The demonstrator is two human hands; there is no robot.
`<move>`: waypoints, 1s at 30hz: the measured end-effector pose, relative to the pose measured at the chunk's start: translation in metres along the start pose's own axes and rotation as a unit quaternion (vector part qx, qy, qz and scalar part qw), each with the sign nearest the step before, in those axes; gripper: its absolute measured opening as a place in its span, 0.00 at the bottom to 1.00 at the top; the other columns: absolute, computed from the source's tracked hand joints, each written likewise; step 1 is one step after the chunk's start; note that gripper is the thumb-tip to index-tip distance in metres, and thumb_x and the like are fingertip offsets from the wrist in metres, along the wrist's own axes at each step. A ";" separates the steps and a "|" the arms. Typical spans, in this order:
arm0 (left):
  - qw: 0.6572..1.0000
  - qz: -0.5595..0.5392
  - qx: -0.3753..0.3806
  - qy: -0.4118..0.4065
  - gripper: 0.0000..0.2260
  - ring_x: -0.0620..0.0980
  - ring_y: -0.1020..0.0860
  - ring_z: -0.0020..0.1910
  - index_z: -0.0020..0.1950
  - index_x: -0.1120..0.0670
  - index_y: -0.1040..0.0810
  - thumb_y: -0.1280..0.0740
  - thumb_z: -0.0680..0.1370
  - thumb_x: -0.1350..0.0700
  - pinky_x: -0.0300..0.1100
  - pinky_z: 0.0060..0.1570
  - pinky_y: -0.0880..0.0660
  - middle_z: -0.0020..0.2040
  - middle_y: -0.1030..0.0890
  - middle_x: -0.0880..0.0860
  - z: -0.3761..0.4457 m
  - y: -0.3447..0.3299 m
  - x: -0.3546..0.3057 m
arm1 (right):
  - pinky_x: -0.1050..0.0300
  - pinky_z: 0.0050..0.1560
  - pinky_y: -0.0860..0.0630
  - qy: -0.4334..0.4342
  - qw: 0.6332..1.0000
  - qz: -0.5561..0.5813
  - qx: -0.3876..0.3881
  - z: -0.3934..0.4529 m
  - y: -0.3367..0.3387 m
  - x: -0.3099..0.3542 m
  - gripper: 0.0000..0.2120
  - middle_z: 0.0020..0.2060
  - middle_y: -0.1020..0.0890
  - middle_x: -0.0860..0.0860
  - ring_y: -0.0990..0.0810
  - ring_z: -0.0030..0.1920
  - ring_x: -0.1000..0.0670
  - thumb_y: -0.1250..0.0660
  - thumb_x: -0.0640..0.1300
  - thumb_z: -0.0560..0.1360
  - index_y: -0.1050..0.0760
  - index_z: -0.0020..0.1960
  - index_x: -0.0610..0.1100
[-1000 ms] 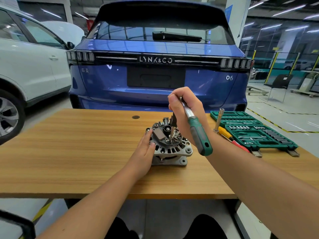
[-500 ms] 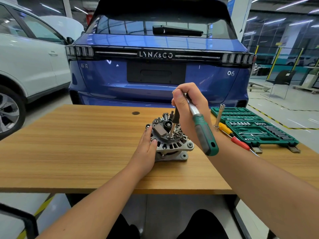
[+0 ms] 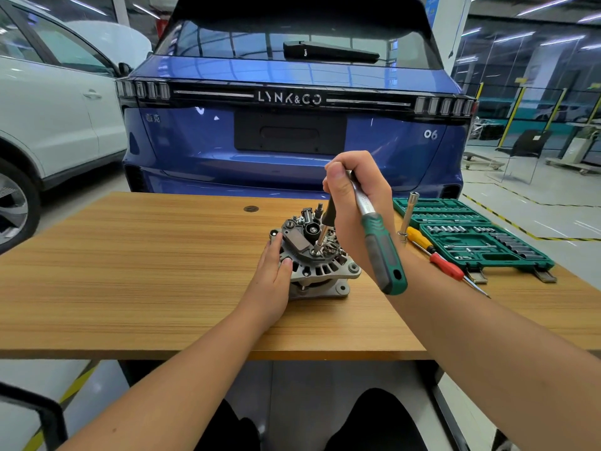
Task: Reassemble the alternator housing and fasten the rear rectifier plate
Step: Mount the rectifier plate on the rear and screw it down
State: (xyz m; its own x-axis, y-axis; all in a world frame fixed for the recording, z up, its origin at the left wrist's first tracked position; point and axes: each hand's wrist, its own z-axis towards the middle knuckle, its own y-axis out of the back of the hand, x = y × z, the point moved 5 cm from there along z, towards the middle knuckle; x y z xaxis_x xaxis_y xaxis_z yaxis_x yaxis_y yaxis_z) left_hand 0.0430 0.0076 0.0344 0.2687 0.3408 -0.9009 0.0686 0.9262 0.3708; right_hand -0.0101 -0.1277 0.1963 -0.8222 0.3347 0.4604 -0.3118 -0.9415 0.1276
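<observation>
While the left hand (image 3: 271, 278) lay flat against the alternator (image 3: 317, 255) at centre frame, the right hand (image 3: 356, 203) gripped the ratchet (image 3: 379, 242), whose tilted socket risked slipping off the fastener.

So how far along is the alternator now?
Housing looks closed: the alternator stands on the table. In hand: the left hand steadies it; the right hand holds the ratchet on a rear-plate fastener. Remaining fasteners: cannot tell.

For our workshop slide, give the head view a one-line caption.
Left hand steadies the alternator on the table while the right hand works a ratchet on its top.
</observation>
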 end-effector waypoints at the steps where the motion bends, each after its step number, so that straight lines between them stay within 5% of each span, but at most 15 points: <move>1: 1.000 -0.001 0.000 0.002 0.25 0.39 0.54 0.80 0.82 0.42 0.53 0.48 0.87 0.51 0.48 0.80 0.53 0.83 0.51 0.42 0.000 0.000 0.000 | 0.67 0.44 0.30 0.004 1.000 0.000 -0.003 0.000 0.000 0.000 0.05 0.39 0.23 0.41 0.25 0.39 0.51 0.39 0.39 0.82 0.29 0.48 0.44; 10: 1.000 -0.008 -0.003 0.008 0.25 0.40 0.54 0.80 0.82 0.41 0.53 0.48 0.87 0.51 0.47 0.80 0.53 0.83 0.52 0.42 -0.002 -0.002 -0.002 | 0.65 0.42 0.27 0.031 0.997 0.025 -0.071 -0.001 0.003 -0.007 0.08 0.37 0.23 0.43 0.24 0.38 0.49 0.41 0.47 0.83 0.28 0.46 0.48; 16: 1.000 -0.013 -0.007 0.002 0.25 0.41 0.54 0.81 0.82 0.40 0.54 0.48 0.87 0.51 0.50 0.80 0.53 0.83 0.53 0.43 -0.002 -0.005 -0.001 | 0.63 0.44 0.30 0.041 0.996 -0.029 -0.070 -0.006 0.003 -0.001 0.10 0.39 0.28 0.51 0.27 0.40 0.50 0.39 0.42 0.82 0.31 0.43 0.51; 19: 0.999 0.033 -0.018 0.025 0.28 0.49 0.55 0.82 0.81 0.36 0.56 0.44 0.86 0.50 0.56 0.80 0.51 0.83 0.57 0.44 -0.001 -0.005 0.002 | 0.63 0.44 0.31 0.053 0.991 -0.124 0.008 -0.004 0.004 0.006 0.04 0.45 0.28 0.47 0.30 0.43 0.52 0.36 0.36 0.80 0.27 0.46 0.39; 21: 0.991 0.130 -0.040 0.002 0.30 0.52 0.55 0.82 0.81 0.38 0.55 0.41 0.84 0.48 0.60 0.79 0.48 0.83 0.56 0.47 0.002 -0.001 0.000 | 0.56 0.39 0.30 0.065 0.965 -0.234 0.098 0.001 0.003 0.011 0.07 0.51 0.27 0.45 0.29 0.44 0.50 0.36 0.41 0.81 0.26 0.53 0.36; 25: 0.926 0.321 -0.020 -0.195 0.31 0.48 0.45 0.80 0.79 0.46 0.37 0.44 0.79 0.35 0.54 0.77 0.53 0.80 0.37 0.48 0.021 0.001 -0.037 | 0.52 0.38 0.36 0.064 0.860 -0.453 0.225 0.024 0.004 0.023 0.11 0.50 0.28 0.50 0.29 0.46 0.46 0.43 0.52 0.82 0.30 0.55 0.45; 27: 0.915 0.321 0.031 -0.242 0.24 0.47 0.38 0.78 0.69 0.47 0.24 0.45 0.80 0.36 0.54 0.77 0.54 0.73 0.26 0.46 0.035 -0.001 -0.056 | 0.51 0.39 0.35 0.047 0.807 -0.519 0.278 0.039 0.005 0.027 0.13 0.43 0.33 0.52 0.30 0.44 0.46 0.47 0.57 0.82 0.35 0.50 0.47; 30: 0.932 0.265 0.078 -0.235 0.10 0.46 0.33 0.76 0.55 0.46 0.19 0.40 0.84 0.46 0.58 0.79 0.54 0.66 0.20 0.47 0.052 -0.002 -0.067 | 0.54 0.34 0.37 0.021 0.723 -0.593 0.353 0.057 0.004 0.027 0.24 0.36 0.29 0.54 0.26 0.39 0.47 0.53 0.65 0.82 0.33 0.42 0.47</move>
State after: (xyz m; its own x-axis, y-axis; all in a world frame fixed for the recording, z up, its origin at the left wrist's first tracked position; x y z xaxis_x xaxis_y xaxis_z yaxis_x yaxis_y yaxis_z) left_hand 0.0743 -0.0256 0.1058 0.6935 0.6010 -0.3972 -0.0651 0.6014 0.7963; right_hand -0.0064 -0.1244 0.2590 -0.1936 0.9105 -0.3654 -0.5010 0.2285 0.8347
